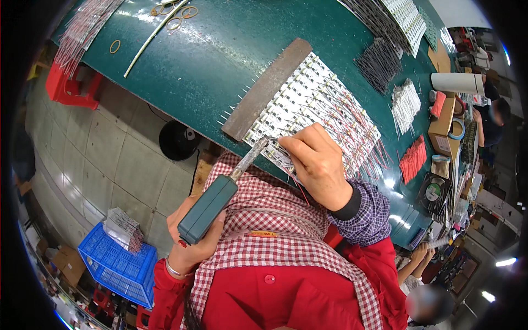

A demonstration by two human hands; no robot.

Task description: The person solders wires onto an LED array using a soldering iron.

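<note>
My left hand (190,234) is wrapped round a hand tool with a boxy dark-green body (208,210) and a long, stained metal barrel. The barrel's tip meets the near left corner of a white circuit-board panel (279,113). Just right of that tip, my right hand (320,160) is closed in a pinch over the panel's near edge; what its fingertips hold is too small to make out. Rows of small dark and pale parts cover the panel, with red, black and white wires lying across it. A brown flat bar (268,91) rests along its left side, thin ends poking out beyond.
Wire bundles in black (379,65), white (406,107) and red (412,159) lie right on the green table (203,71). A cardboard box (444,129) stands farther right. Left are a red stool (71,88), black bin (179,140) and blue crate (118,264). Other people work at right.
</note>
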